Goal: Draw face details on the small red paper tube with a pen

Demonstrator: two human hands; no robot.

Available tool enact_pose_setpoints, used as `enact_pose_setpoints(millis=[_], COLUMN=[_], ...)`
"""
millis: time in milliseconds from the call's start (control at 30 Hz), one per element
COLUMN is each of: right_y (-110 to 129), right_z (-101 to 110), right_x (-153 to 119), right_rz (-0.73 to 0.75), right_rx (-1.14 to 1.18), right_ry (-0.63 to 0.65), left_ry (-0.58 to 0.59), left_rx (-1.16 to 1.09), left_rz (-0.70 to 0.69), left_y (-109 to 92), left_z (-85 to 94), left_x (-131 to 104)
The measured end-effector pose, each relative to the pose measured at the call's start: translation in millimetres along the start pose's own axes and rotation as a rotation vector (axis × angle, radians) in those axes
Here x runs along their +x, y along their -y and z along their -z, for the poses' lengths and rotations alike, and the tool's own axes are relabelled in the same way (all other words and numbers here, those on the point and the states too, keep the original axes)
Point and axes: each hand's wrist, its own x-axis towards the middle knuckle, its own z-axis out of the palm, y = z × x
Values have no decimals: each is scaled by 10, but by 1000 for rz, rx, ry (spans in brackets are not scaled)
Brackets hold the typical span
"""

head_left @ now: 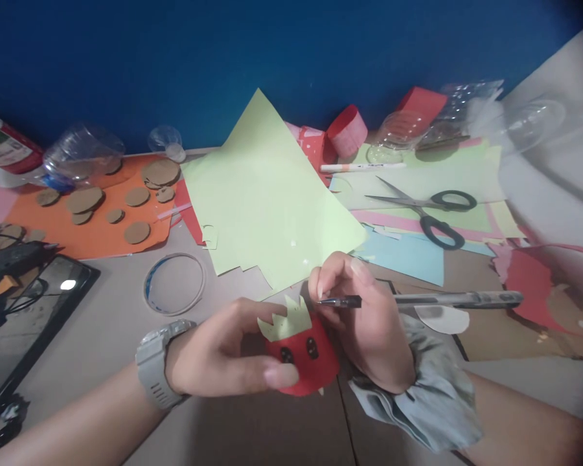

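Observation:
Close to me, my left hand (233,353) grips a red paper figure (304,362), thumb across its front and fingers behind. Two black oval eyes with pale dots are on the red front. A jagged pale green paper piece (289,321) stands on its top like hair. My right hand (364,317) is closed around a black pen (432,299) with a clear barrel, its tip pointing left just above and right of the green piece. Whether the right fingertips also touch the figure cannot be seen clearly.
A large pale green sheet (272,200) lies ahead. Scissors (425,210) rest on coloured papers at right, near a white marker (362,167). At left are a tape roll (148,288), an orange sheet (102,233) with cardboard discs, and a dark phone-like device (43,323).

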Motion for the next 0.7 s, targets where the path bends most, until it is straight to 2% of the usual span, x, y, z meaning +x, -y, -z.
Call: enact_pose_setpoints(millis=[100,200,367,500,700], right_y=[10,13,-1,-5,-10], right_z=[-6,-7,-25,-70,-86], right_x=[-2,-23,-87,-100,-113], right_rz=[20,30,113,208,398], right_rx=[37,59,107,118,-24], right_ry=[-2,-15,-16,0,-29], left_ry=[-81,-129,-122,-81,-161], left_rx=[-40,-49,14,95,344], left_rz=[108,127,114,185,-12], left_y=[31,15,-33,-65,-56], left_z=[-40,-48,-14,-19,-38], left_x=[-5,-15,0,41,48])
